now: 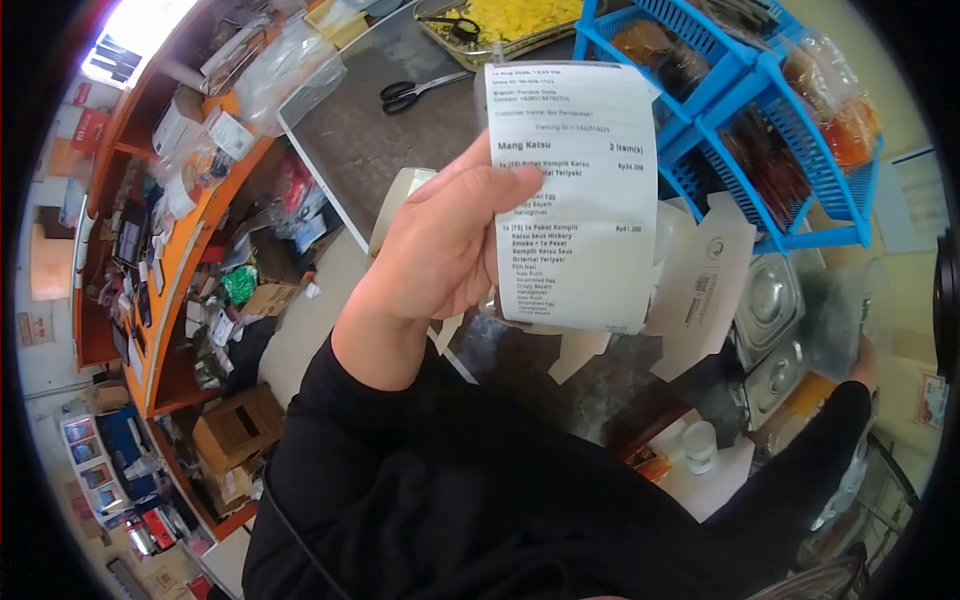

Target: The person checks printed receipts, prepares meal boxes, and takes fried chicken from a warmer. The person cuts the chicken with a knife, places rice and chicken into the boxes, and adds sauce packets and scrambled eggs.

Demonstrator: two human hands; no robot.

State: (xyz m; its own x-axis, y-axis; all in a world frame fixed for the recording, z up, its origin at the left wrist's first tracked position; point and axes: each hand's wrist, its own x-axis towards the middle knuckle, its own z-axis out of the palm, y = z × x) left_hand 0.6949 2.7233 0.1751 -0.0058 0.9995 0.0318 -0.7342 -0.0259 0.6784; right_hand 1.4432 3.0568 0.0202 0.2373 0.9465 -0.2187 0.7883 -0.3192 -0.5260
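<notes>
My left hand (430, 230) is closed on a printed paper receipt (580, 270), thumb across its front, and holds it up before the camera. Behind the receipt, opened takeaway box flaps (705, 290) stick out over the dark tabletop. At the far right, my right hand (866, 362) is reaching past the lidded metal food pans (770, 305), next to a clear plastic sheet or bag (835, 315). Its fingers are mostly hidden, so what it touches does not show. Nearer my body lies an open box (720, 485) with a small white lidded cup (699, 440) in it.
Black-handled scissors (405, 94) lie on the dark table (345, 130). Behind them is a glass tray of yellow shredded food (520, 18). Blue plastic baskets (775, 240) with packed sachets stand at the back right. Left, an orange counter (190, 270) holds clutter, and a cardboard box (235, 430) sits below.
</notes>
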